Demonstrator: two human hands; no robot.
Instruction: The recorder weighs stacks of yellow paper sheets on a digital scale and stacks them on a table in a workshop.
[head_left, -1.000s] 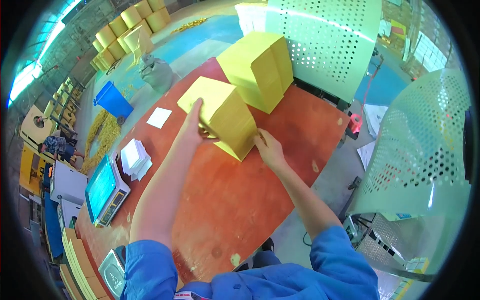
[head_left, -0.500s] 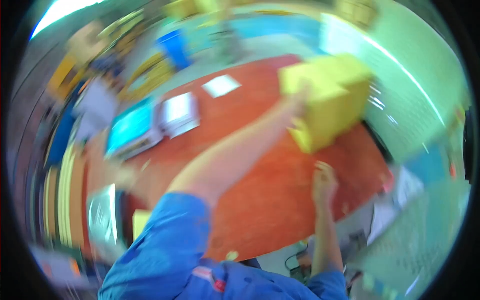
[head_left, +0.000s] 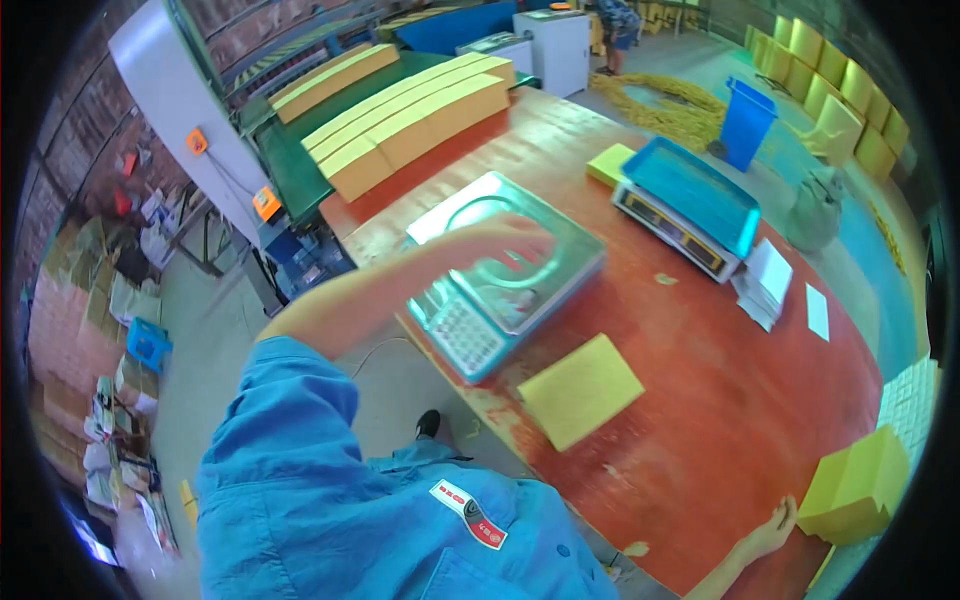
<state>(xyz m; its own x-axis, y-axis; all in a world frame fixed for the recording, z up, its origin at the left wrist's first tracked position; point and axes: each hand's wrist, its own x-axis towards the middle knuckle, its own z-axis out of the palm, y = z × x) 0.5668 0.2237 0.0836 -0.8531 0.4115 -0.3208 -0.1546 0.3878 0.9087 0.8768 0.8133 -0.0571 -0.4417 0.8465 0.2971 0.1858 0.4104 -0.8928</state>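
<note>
On the red table (head_left: pixel 720 420) stand the yellow stack (head_left: pixel 850 492) and silver scale (head_left: pixel 548 282). My left hand (head_left: pixel 508 242), gripping the stack earlier, now blurs above the scale, its spread impossible to tell; my right hand (head_left: pixel 770 530), loosely open, is beside the stack.

Looked bright and evenly lit. Glared white off the metal-topped scale (head_left: pixel 545 288) and gleamed along the far end of the red table (head_left: pixel 720 390). Smeared the left hand (head_left: pixel 512 240) with motion blur. Bowed straight edges toward a black rim.
</note>
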